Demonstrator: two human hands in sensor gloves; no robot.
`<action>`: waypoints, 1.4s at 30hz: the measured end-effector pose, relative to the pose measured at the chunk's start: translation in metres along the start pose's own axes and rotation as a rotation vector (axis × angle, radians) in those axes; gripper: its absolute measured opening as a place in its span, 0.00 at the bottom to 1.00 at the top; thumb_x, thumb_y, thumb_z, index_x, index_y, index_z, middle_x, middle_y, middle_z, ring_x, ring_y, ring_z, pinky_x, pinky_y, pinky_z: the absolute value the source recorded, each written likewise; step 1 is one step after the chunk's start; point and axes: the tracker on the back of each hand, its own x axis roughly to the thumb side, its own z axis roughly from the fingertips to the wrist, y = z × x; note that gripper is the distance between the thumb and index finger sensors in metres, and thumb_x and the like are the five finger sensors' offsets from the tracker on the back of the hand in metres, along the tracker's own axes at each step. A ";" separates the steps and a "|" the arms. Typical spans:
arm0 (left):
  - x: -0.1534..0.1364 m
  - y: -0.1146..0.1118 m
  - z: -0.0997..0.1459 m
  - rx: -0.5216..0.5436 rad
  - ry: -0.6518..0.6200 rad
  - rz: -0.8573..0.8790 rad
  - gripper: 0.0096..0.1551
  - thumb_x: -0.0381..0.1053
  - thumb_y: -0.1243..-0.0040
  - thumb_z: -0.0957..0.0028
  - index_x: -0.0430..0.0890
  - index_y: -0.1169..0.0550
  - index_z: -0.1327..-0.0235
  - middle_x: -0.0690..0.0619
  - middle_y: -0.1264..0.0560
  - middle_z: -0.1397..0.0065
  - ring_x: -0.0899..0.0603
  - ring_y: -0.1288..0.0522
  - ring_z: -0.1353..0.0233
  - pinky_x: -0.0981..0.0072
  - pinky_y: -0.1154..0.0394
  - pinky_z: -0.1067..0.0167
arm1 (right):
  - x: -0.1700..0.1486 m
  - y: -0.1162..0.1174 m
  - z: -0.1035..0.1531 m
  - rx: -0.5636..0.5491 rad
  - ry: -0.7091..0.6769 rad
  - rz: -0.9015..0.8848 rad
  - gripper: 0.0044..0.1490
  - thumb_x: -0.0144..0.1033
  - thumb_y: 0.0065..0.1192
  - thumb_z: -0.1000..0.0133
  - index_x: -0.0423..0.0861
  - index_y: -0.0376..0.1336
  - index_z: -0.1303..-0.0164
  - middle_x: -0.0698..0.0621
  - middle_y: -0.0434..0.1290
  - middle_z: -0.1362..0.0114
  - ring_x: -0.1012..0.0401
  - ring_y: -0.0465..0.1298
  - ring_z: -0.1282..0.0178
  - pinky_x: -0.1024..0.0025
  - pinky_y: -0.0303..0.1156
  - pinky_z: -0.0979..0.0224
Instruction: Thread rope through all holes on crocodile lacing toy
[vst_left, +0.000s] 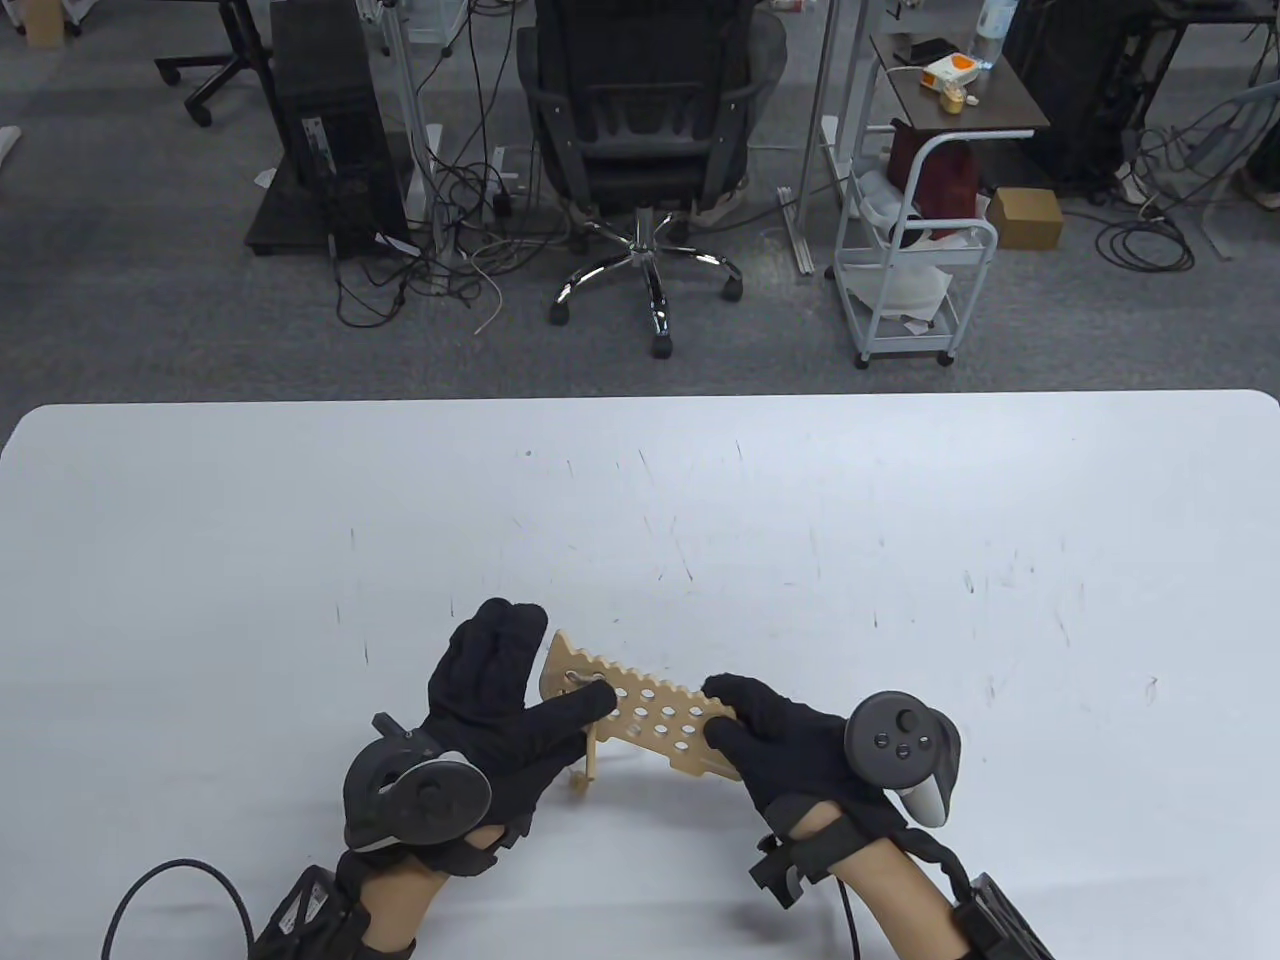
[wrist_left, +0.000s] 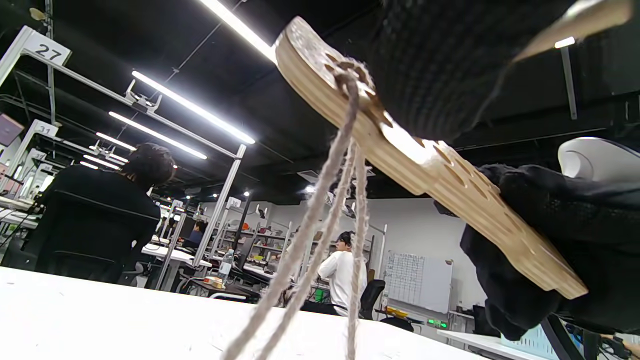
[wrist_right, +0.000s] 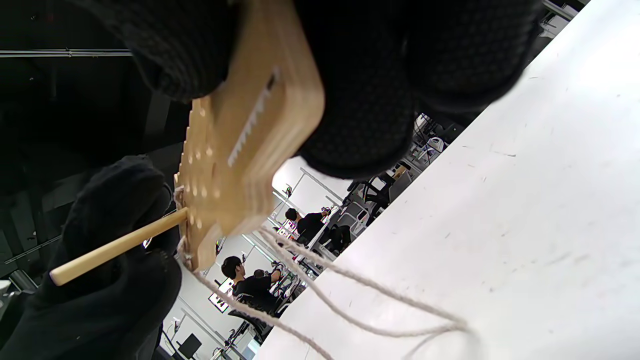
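The wooden crocodile board (vst_left: 650, 712) with rows of holes is held tilted above the table. My right hand (vst_left: 745, 725) grips its right end, fingers on both faces (wrist_right: 360, 75). My left hand (vst_left: 560, 712) is at the board's left end, thumb lying over it, the other fingers stretched out behind. A wooden needle (vst_left: 591, 752) sticks out of a hole there and passes between the left thumb and the hand (wrist_right: 115, 247). Grey rope (wrist_left: 325, 210) hangs in three strands from the holes at the left end down to the table (wrist_right: 360, 300).
The white table (vst_left: 900, 560) stretches far and to both sides of the hands. Loose rope lies on it under the board. A cable (vst_left: 170, 890) trails from my left wrist at the near left edge.
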 end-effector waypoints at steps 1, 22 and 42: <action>0.001 0.000 0.000 0.000 -0.003 -0.001 0.34 0.56 0.24 0.57 0.78 0.26 0.38 0.57 0.62 0.14 0.37 0.64 0.15 0.37 0.59 0.20 | 0.000 0.001 0.000 0.002 -0.002 -0.002 0.30 0.45 0.65 0.47 0.49 0.65 0.35 0.51 0.80 0.47 0.55 0.84 0.57 0.53 0.76 0.48; -0.003 0.007 0.000 0.043 0.042 0.069 0.24 0.57 0.29 0.55 0.73 0.18 0.44 0.54 0.49 0.14 0.37 0.55 0.15 0.38 0.55 0.21 | -0.005 -0.005 -0.001 -0.024 0.041 0.020 0.29 0.45 0.65 0.46 0.49 0.65 0.35 0.50 0.80 0.47 0.55 0.84 0.57 0.53 0.76 0.48; -0.019 0.022 0.001 0.112 0.135 0.051 0.24 0.56 0.31 0.54 0.73 0.19 0.43 0.52 0.46 0.14 0.37 0.50 0.16 0.37 0.53 0.21 | -0.020 -0.020 -0.004 -0.091 0.110 0.030 0.29 0.45 0.65 0.46 0.49 0.65 0.35 0.51 0.80 0.47 0.55 0.84 0.57 0.53 0.76 0.47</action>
